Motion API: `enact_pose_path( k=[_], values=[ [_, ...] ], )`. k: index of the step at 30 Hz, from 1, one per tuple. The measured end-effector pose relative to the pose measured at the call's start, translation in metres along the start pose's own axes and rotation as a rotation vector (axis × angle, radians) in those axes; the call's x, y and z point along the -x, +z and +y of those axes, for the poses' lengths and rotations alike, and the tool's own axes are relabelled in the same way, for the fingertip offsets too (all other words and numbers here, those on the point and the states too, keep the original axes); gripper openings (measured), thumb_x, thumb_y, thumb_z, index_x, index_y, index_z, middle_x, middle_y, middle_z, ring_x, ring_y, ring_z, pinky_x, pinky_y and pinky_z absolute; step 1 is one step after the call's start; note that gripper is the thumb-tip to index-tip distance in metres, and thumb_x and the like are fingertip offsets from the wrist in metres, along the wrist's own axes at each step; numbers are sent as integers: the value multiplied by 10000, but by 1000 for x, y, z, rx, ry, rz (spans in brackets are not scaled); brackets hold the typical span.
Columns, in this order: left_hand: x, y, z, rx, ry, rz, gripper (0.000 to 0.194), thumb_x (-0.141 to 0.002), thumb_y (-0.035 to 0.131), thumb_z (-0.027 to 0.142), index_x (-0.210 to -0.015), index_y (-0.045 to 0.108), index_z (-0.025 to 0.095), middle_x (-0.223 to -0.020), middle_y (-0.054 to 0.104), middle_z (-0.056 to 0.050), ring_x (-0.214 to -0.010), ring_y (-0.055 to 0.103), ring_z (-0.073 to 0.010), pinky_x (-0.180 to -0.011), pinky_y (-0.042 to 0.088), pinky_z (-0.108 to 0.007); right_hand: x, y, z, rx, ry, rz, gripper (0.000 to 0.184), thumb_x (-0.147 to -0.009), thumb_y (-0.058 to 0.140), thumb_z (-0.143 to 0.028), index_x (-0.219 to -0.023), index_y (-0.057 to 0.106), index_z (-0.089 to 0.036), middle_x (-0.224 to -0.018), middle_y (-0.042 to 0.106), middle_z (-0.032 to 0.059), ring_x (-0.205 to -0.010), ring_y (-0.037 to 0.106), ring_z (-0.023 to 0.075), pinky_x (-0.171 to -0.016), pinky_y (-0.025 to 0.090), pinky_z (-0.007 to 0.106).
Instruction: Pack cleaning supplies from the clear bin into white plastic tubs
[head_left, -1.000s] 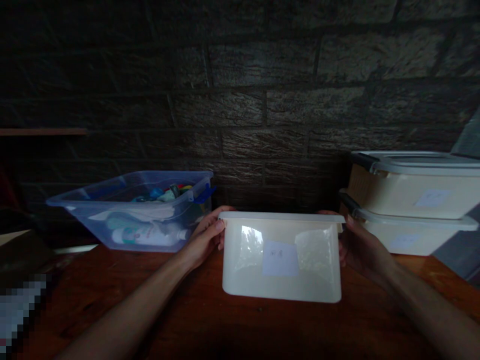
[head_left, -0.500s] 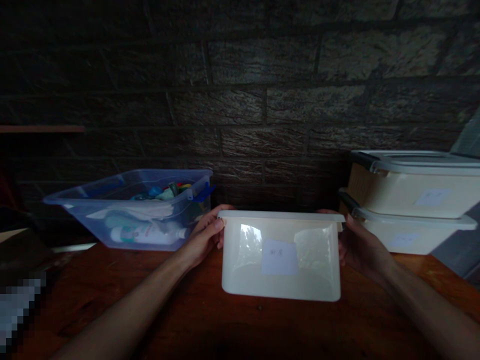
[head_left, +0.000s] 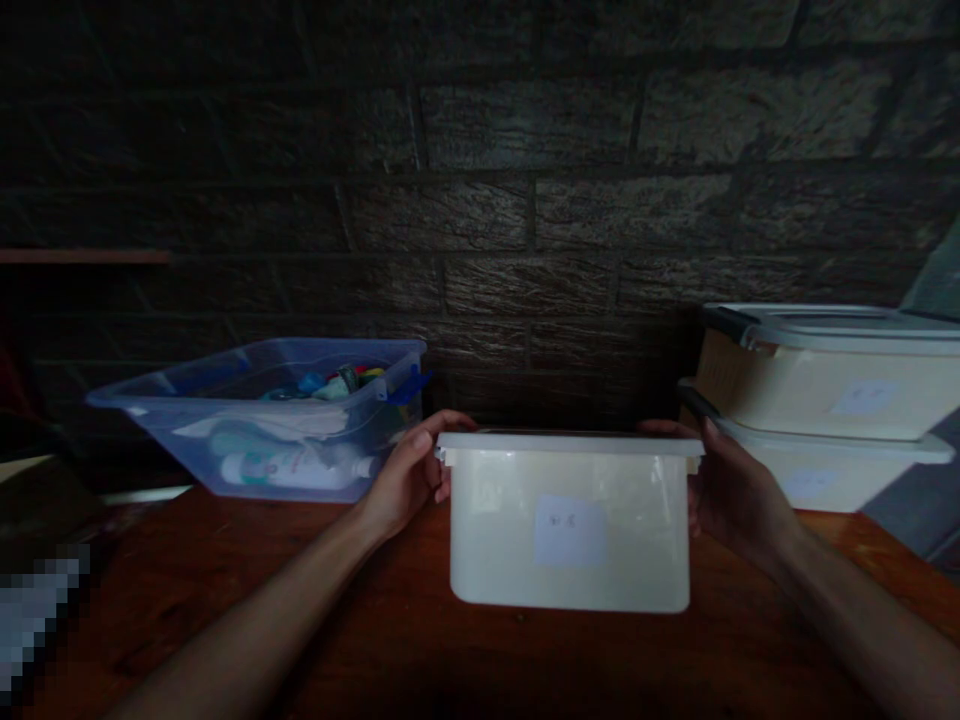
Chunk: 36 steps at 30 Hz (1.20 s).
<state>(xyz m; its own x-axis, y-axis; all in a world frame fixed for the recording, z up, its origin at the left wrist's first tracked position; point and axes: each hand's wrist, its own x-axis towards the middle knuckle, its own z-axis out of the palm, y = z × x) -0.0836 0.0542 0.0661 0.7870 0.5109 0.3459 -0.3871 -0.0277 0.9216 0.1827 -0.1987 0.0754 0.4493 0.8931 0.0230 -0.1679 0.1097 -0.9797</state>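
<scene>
A cream plastic bin (head_left: pixel 570 490) with a small paper label on its front stands in the middle of the brown wooden table (head_left: pixel 420 650). My left hand (head_left: pixel 405 475) grips its left end under the rim, fingers curled round the edge. My right hand (head_left: pixel 731 490) holds the right end the same way. The bin's front wall now faces me squarely. What lies inside it is hidden.
A clear blue tub (head_left: pixel 262 425) with tubes and small colourful items sits at the back left. Two stacked cream lidded boxes (head_left: pixel 832 400) stand at the right. A dark brick wall (head_left: pixel 525 200) runs close behind. A pixelated patch covers the lower left corner.
The bin, tilted with its glossy front reflecting light before, has come level and shifted slightly right and down; the reflections are gone. Both hands stayed on its ends.
</scene>
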Motion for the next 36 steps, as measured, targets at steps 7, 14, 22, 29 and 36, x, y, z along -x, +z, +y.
enact_pose_path(
  k=[7, 14, 22, 29, 36],
  values=[
    [4, 12, 7, -72, 51, 110, 471, -869, 581, 620, -1012, 697, 186, -674, 600, -2, -446, 447, -107, -394, 313, -219, -1, 15, 3, -52, -11, 121, 737, -877, 639, -640, -1434, 533, -169, -478, 573, -22, -335, 483, 140, -311, 391, 226],
    [4, 10, 4, -203, 94, 172, 528, -847, 633, 424, -1339, 623, 232, -1149, 719, -55, -905, 658, -226, -717, 475, -271, 1, 13, 2, 102, -81, 112, 587, -855, 682, -413, -1373, 608, -147, -595, 653, 6, -397, 523, 136, -330, 387, 228],
    [5, 7, 8, -203, -149, 99, 452, -854, 698, 400, -1256, 689, 194, -1081, 751, -74, -872, 668, -226, -705, 464, -268, 0, 18, 6, 222, -183, 203, 478, -793, 788, -430, -1212, 723, -209, -1072, 759, 78, -940, 698, 261, -703, 532, 295],
    [8, 6, 9, -335, -215, 206, 379, -808, 736, 421, -1116, 747, 200, -937, 744, -42, -873, 654, -255, -684, 452, -279, 2, 18, 6, 243, -159, 188, 400, -827, 769, -449, -1143, 726, -208, -1017, 742, 75, -874, 676, 232, -648, 499, 281],
    [9, 6, 15, -416, -150, 182, 267, -806, 712, 406, -1005, 763, 236, -943, 731, -6, -919, 633, -248, -743, 456, -283, 0, 16, 11, 199, -125, 193, 398, -810, 761, -448, -1145, 715, -239, -1005, 742, 55, -837, 674, 234, -618, 506, 289]
  ],
)
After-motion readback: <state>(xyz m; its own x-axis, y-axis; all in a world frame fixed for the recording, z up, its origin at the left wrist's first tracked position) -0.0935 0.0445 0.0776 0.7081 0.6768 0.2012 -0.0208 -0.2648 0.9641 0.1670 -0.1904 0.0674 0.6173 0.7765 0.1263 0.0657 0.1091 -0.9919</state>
